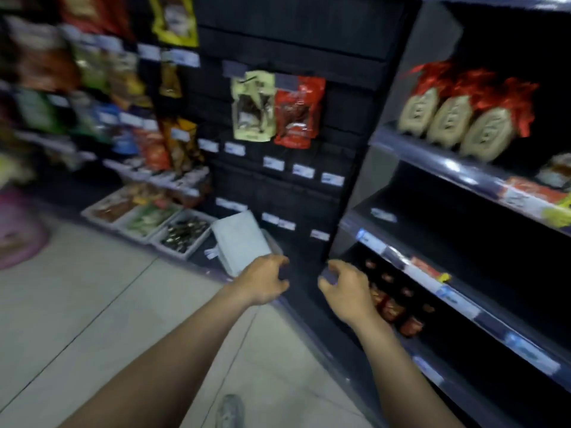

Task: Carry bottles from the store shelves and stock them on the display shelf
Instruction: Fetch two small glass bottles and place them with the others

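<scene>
left hand [265,279] and right hand [346,291]: fingers loosely curled, holding nothing; hazard: a careless reach may topple the bottles [392,304] crowded near the bottom shelf [448,350] front edge.

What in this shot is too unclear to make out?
Head view:
1. Left hand and right hand: fingers are curled, but motion blur hides whether they hold anything.
2. Bottles: dim and partly behind the right hand, so count and labels are unclear.
3. Price tags: blurred, unreadable.

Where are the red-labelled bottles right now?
Head view, lower right: the bottles stand on the dark rack's lowest shelf, just right of the right hand.
</scene>
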The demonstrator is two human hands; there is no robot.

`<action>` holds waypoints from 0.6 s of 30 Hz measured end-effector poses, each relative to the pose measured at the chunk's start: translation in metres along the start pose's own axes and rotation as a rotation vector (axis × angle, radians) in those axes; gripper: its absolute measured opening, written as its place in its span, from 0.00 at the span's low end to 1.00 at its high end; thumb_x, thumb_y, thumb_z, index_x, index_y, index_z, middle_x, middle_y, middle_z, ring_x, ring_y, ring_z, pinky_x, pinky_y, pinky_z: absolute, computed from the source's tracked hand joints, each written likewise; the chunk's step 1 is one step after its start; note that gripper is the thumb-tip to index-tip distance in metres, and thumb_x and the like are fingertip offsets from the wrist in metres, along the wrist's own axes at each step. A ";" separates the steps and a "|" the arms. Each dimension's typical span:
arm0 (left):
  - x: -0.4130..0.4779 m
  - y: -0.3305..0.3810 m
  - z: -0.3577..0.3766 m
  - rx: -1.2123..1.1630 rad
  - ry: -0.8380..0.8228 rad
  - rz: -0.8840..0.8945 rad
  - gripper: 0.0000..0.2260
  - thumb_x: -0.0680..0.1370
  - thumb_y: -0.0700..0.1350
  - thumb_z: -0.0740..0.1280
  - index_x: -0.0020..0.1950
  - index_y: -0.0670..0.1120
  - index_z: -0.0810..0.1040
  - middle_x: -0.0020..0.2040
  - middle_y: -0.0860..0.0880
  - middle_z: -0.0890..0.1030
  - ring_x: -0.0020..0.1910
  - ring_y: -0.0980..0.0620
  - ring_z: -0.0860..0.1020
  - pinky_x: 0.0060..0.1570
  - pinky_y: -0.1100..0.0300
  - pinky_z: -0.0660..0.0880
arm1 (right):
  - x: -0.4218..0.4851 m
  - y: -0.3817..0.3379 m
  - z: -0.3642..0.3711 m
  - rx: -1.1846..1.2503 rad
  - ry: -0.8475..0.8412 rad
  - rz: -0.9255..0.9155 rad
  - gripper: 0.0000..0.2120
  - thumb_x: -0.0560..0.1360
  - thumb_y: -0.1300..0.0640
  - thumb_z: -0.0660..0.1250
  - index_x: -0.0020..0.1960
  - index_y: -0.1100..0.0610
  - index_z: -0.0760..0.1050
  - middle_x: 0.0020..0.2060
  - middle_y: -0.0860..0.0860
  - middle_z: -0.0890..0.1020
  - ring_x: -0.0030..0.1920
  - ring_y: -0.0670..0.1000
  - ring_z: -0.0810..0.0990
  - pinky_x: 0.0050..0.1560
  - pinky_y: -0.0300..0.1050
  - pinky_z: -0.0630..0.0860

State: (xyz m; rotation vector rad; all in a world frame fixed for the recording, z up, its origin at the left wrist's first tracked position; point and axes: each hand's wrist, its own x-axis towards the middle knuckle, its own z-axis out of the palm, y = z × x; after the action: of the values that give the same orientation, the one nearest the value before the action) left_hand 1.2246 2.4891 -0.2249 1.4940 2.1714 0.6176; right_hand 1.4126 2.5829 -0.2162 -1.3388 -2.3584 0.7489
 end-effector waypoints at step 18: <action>-0.486 -0.387 -0.067 -0.201 0.173 -0.911 0.27 0.81 0.49 0.66 0.79 0.44 0.65 0.72 0.43 0.75 0.70 0.44 0.73 0.68 0.54 0.70 | -0.225 -0.363 0.427 -0.303 -0.959 -0.579 0.27 0.79 0.48 0.69 0.74 0.59 0.74 0.69 0.56 0.79 0.69 0.56 0.77 0.67 0.46 0.73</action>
State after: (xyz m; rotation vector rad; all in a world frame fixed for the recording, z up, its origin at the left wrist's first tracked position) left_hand 1.0546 1.9003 -0.3485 0.2587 2.4970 0.6021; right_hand 1.0551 2.1163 -0.3539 -0.2643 -3.4616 0.9996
